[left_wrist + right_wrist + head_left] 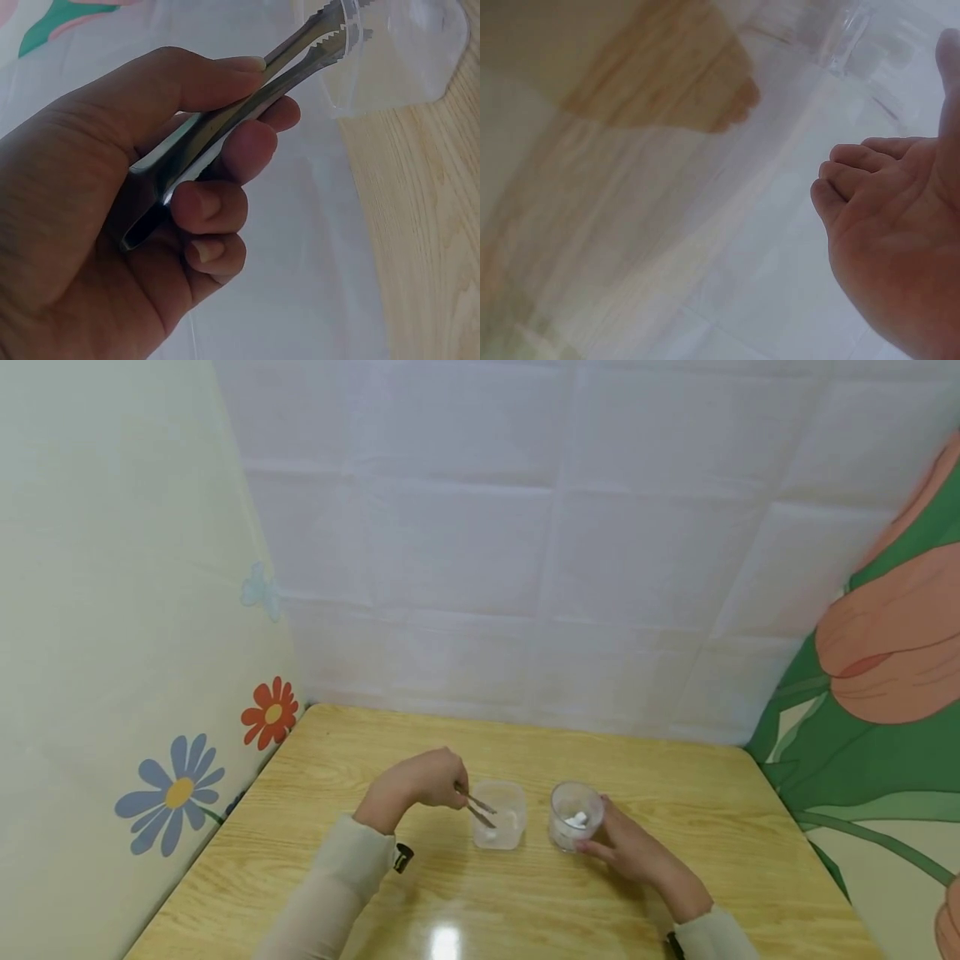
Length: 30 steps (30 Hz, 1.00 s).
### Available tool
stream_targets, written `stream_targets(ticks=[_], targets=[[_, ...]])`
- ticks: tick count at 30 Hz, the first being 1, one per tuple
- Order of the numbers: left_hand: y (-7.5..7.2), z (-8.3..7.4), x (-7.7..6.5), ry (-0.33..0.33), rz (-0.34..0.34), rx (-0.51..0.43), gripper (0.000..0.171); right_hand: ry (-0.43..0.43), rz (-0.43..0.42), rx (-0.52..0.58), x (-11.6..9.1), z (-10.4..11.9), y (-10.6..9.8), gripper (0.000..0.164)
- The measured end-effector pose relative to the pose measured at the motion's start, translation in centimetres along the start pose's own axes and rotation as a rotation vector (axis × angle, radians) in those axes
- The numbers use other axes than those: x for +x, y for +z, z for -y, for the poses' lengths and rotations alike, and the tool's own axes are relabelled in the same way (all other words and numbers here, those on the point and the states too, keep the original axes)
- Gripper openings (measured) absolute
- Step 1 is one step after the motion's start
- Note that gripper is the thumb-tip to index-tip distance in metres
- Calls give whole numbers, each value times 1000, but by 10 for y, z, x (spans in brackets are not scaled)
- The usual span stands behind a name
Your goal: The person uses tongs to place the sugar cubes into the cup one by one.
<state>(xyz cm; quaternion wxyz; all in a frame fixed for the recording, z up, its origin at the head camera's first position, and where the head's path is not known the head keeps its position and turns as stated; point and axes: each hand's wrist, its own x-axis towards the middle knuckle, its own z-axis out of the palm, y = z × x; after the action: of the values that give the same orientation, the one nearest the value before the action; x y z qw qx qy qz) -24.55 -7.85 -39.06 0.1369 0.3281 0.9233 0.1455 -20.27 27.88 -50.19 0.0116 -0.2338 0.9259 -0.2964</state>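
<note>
My left hand [431,777] grips small metal tongs [247,105], their serrated tips slightly apart. In the head view the tips hang over a square clear plastic container [512,787] on the table. Something small and white [491,834] lies near that container's front left corner. To its right stands a clear cup [564,842] with several white lumps [576,819] inside. My right hand [630,852] holds this cup from the right, thumb at the front and fingers at the far side. In the right wrist view the cup shows only partly and blurred.
The wood-grain table [420,902] meets a pale sheet [450,552] at its back edge. Flower-printed hangings [90,635] stand at both sides. A bright light reflection falls on the table near the front.
</note>
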Motion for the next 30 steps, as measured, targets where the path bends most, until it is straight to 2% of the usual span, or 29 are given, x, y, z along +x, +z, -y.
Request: stream_targets(ticks=[10,16,22,30], targets=[[4,-8,4,0,11,31,29,29,13,1,0,-2,1,85],[6,-11,9,1,-5,93,36,58,26,7,1,-3,2,87],[9,-14,12,-14,8,139,36,21,13,3,1,-3,2,85],[10,-21,14,-40,18,159,30,31,11,6,1,-1,1,84]])
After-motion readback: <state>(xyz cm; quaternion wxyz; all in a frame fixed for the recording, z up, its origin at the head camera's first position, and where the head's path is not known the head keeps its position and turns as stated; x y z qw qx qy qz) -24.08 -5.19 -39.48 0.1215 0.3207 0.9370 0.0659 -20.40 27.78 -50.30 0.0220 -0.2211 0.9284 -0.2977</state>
